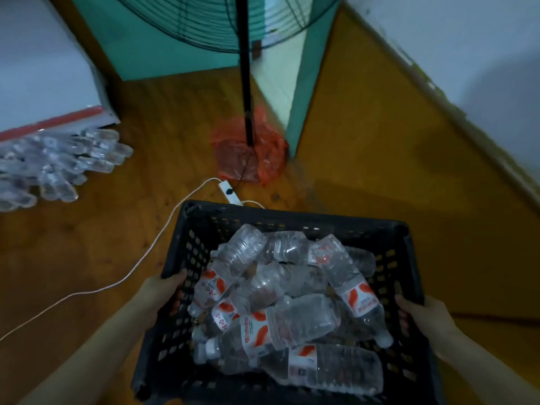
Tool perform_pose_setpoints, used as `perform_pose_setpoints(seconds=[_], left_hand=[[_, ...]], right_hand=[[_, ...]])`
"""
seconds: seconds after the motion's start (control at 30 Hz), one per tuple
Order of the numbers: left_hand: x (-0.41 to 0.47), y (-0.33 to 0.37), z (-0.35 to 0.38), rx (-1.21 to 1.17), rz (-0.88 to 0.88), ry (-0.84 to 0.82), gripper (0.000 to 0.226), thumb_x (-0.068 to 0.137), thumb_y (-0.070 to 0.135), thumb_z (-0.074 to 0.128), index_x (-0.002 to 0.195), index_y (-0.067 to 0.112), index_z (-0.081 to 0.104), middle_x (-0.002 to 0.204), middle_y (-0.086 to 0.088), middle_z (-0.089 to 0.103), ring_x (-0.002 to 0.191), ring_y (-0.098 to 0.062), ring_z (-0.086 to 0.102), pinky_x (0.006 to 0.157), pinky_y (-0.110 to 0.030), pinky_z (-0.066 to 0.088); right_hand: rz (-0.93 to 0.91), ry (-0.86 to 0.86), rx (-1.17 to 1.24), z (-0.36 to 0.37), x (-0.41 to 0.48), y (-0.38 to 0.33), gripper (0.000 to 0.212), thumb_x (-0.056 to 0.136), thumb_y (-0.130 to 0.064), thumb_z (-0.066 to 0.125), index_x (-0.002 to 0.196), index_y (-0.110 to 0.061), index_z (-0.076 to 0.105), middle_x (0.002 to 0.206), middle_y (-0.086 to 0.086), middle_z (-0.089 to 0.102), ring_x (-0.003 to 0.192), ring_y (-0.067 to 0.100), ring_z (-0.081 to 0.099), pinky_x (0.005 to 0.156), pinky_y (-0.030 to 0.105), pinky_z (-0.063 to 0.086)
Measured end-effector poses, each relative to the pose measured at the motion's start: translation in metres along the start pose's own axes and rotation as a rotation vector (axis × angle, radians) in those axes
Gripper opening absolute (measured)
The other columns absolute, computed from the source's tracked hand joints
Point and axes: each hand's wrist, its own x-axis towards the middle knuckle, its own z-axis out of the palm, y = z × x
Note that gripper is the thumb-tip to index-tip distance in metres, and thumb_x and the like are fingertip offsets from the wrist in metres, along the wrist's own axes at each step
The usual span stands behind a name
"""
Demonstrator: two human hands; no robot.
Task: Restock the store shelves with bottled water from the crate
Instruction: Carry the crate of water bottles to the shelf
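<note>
A black plastic crate (pixel 292 217) with perforated walls is held in front of me above the wooden floor. Several clear water bottles (pixel 295 320) with white and orange labels lie jumbled inside it. My left hand (pixel 163 287) grips the crate's left rim, fingers curled over the edge. On the opposite rim, my right hand (pixel 420 314) grips in the same way. No store shelf is clearly in view.
A wrapped pack of clear bottles (pixel 55 168) lies on the floor at left, below a white box with a red stripe (pixel 43 83). A standing fan's pole (pixel 245 83) rises from a base wrapped in red plastic (pixel 251 156). A white power strip (pixel 229 192) and cable trail across the floor.
</note>
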Motion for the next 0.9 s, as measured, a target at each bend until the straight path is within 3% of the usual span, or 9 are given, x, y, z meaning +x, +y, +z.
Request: perform_pose_setpoints(seconds=[0.13, 0.3, 0.4, 0.57, 0.9], left_hand=[[0.011, 0.016, -0.031, -0.066, -0.035, 0.074, 0.029, 0.091, 0.018, 0.059, 0.067, 0.004, 0.051, 0.056, -0.010, 0.045, 0.040, -0.020, 0.040, 0.034, -0.016, 0.035], [0.015, 0.038, -0.060, -0.173, -0.083, 0.098, 0.023, 0.093, 0.020, 0.056, 0.077, 0.006, 0.049, 0.058, -0.009, 0.041, 0.045, -0.020, 0.036, 0.037, -0.018, 0.033], [0.013, 0.051, -0.079, -0.237, -0.106, 0.145, 0.027, 0.093, 0.021, 0.057, 0.072, 0.006, 0.048, 0.057, -0.009, 0.042, 0.043, -0.020, 0.036, 0.037, -0.019, 0.033], [0.009, 0.070, -0.113, -0.349, -0.122, 0.203, 0.027, 0.091, 0.023, 0.059, 0.071, 0.007, 0.051, 0.059, -0.009, 0.048, 0.049, -0.022, 0.043, 0.047, -0.025, 0.037], [0.075, 0.075, -0.223, -0.488, -0.166, 0.252, 0.033, 0.091, 0.027, 0.059, 0.069, 0.006, 0.048, 0.057, -0.008, 0.043, 0.045, -0.021, 0.038, 0.036, -0.021, 0.036]], right_hand=[[-0.052, -0.072, -0.073, 0.037, 0.017, -0.052, 0.014, 0.089, -0.009, 0.061, 0.078, -0.004, 0.055, 0.066, 0.011, 0.053, 0.057, 0.024, 0.047, 0.054, 0.034, 0.039], [-0.142, -0.159, -0.168, 0.075, 0.038, -0.122, 0.010, 0.088, -0.009, 0.062, 0.080, -0.005, 0.057, 0.069, 0.010, 0.055, 0.060, 0.025, 0.048, 0.055, 0.033, 0.040], [-0.180, -0.201, -0.255, 0.098, 0.039, -0.170, 0.008, 0.089, -0.010, 0.060, 0.084, -0.005, 0.057, 0.069, 0.010, 0.055, 0.060, 0.025, 0.049, 0.054, 0.032, 0.040], [-0.248, -0.269, -0.319, 0.142, 0.030, -0.251, 0.004, 0.090, -0.006, 0.058, 0.087, -0.004, 0.057, 0.068, 0.010, 0.052, 0.056, 0.024, 0.044, 0.053, 0.032, 0.039], [-0.394, -0.339, -0.445, 0.297, 0.012, -0.341, 0.017, 0.090, -0.005, 0.058, 0.074, -0.005, 0.052, 0.065, 0.010, 0.049, 0.053, 0.022, 0.042, 0.048, 0.030, 0.040]])
